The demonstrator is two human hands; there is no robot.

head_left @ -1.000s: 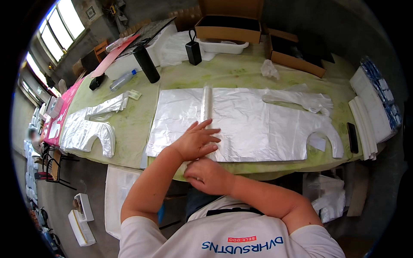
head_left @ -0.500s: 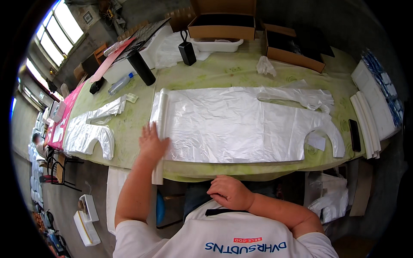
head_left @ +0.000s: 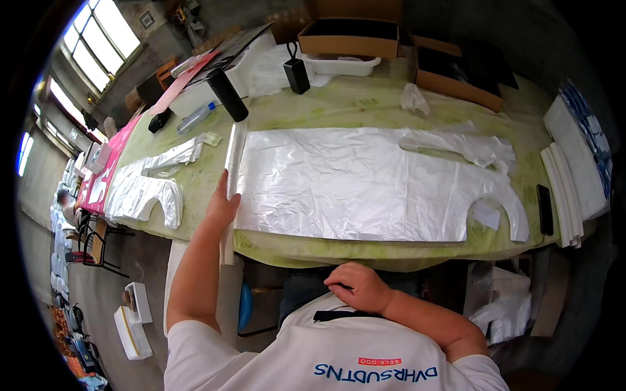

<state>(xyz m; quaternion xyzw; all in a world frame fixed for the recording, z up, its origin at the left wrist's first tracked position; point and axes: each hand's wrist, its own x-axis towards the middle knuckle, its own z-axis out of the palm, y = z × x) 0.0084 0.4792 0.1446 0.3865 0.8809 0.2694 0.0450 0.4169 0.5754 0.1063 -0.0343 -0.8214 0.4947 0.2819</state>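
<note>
A long green table (head_left: 365,104) fills most of the view. On it lies a big sheet of thin, shiny clear plastic (head_left: 365,182), spread out flat, with a round cut-out near its right end. Along the left edge of the sheet lies a long thin roll of plastic (head_left: 231,176), and its near end sticks out past the table edge. To the left, apart from the big sheet, sits another clear plastic piece (head_left: 147,186) shaped a bit like a vest. At the far side of the table are open cardboard boxes (head_left: 456,68) and a white tray (head_left: 342,64). A tall black cylinder (head_left: 228,94) stands near the top of the roll, and a clear bottle (head_left: 195,117) lies just left of it. A flat black phone (head_left: 544,208) lies by the right edge. The left hand (head_left: 222,205) rests flat on the roll with open fingers, pressing and not grabbing. The right hand (head_left: 358,287) is loosely curled against the person's white shirt (head_left: 326,358), below the table edge, holding nothing.
</note>
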